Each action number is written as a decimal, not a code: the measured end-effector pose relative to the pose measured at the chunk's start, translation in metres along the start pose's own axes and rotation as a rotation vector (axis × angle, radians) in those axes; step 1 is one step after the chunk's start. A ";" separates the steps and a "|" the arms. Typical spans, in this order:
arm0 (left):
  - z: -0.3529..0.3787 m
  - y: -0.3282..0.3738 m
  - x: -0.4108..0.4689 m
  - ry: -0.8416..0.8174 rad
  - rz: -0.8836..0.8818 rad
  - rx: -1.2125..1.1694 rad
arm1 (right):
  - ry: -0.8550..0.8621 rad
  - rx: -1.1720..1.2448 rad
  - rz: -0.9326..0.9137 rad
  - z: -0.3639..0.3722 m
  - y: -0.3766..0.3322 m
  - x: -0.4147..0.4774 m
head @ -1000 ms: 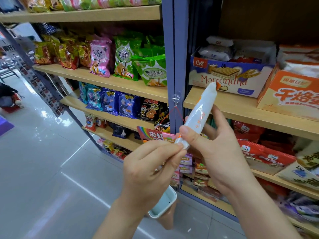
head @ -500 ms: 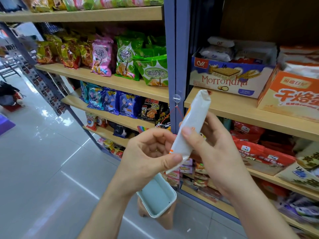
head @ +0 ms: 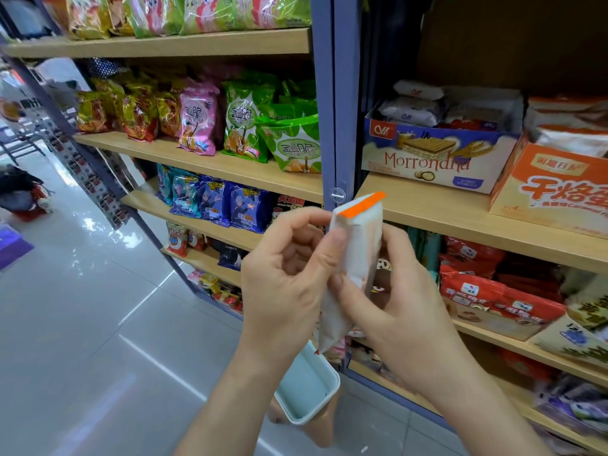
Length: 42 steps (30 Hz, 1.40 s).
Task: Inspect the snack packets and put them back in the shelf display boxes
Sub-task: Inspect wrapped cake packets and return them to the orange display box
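While the white snack packet (head: 357,258) with its orange end seal stands near upright between both hands, the left hand (head: 283,278) and right hand (head: 394,311) pinch it with their fingers (head: 335,248), so inspection looks underway. Returning it likely means lifting toward the orange display box (head: 552,189) at two o'clock, beside the Morrondna box (head: 434,159).
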<state>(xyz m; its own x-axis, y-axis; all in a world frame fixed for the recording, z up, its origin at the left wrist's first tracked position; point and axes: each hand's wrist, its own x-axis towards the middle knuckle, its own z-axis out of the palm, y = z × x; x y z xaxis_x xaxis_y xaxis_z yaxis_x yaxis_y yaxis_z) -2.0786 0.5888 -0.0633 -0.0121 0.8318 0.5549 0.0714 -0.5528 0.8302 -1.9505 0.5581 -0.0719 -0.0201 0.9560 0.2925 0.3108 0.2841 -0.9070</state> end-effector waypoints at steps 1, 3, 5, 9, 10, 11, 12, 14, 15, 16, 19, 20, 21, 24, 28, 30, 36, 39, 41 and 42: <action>0.000 0.001 0.002 0.016 0.016 0.001 | 0.013 -0.064 -0.011 0.001 0.001 0.000; -0.001 0.002 0.004 0.019 0.027 -0.007 | 0.072 -0.174 -0.042 0.001 0.002 0.000; -0.004 0.003 0.003 0.012 0.033 0.005 | 0.128 -0.263 -0.078 0.001 0.002 0.000; -0.009 0.004 -0.002 -0.025 0.045 0.026 | 0.200 -0.394 -0.133 0.002 0.003 -0.002; -0.011 0.004 -0.002 -0.030 0.052 0.032 | 0.209 -0.423 -0.142 0.003 0.004 -0.002; -0.012 0.004 -0.001 -0.031 0.064 0.048 | 0.219 -0.451 -0.148 0.004 0.004 -0.002; -0.013 0.004 0.000 -0.028 0.074 0.069 | 0.231 -0.474 -0.151 0.006 0.004 -0.002; -0.013 0.004 0.001 0.005 0.071 0.097 | 0.259 -0.519 -0.152 0.008 0.004 -0.002; -0.012 0.004 0.002 0.031 0.062 0.097 | 0.271 -0.549 -0.152 0.009 0.004 -0.002; -0.012 0.004 0.002 0.062 0.051 0.099 | 0.280 -0.581 -0.155 0.010 0.005 -0.002; -0.011 0.001 0.001 0.134 0.019 0.118 | 0.290 -0.608 -0.175 0.011 0.008 -0.001; -0.010 -0.001 0.000 0.141 0.022 0.135 | 0.288 -0.599 -0.185 0.012 0.009 -0.001; -0.009 -0.002 -0.002 0.140 0.040 0.172 | 0.299 -0.602 -0.197 0.013 0.010 -0.001; -0.003 -0.004 -0.007 0.146 0.111 0.298 | 0.355 -0.614 -0.200 0.020 0.008 -0.003; 0.003 -0.002 -0.013 0.128 0.133 0.283 | 0.262 -0.547 -0.151 0.025 0.005 -0.006; 0.005 0.000 -0.016 0.063 0.136 0.268 | 0.182 -0.488 -0.126 0.021 0.005 -0.003; -0.003 0.006 -0.004 -0.199 -0.139 -0.114 | 0.032 -0.028 -0.044 0.003 0.001 0.007; -0.014 -0.005 0.007 -0.243 -0.097 0.011 | -0.107 0.257 0.004 -0.004 -0.007 0.010; -0.018 -0.007 0.010 -0.280 -0.158 0.027 | -0.153 0.282 0.075 -0.008 -0.005 0.010; -0.018 -0.006 0.010 -0.299 -0.221 -0.030 | -0.164 0.301 0.112 -0.009 -0.001 0.010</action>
<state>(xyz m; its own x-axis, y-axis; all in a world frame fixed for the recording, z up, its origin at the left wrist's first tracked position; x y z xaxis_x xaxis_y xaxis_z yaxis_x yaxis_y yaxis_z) -2.0972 0.5998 -0.0616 0.2679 0.9066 0.3260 0.0705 -0.3559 0.9319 -1.9421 0.5663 -0.0656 -0.1619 0.9744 0.1561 0.0268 0.1625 -0.9863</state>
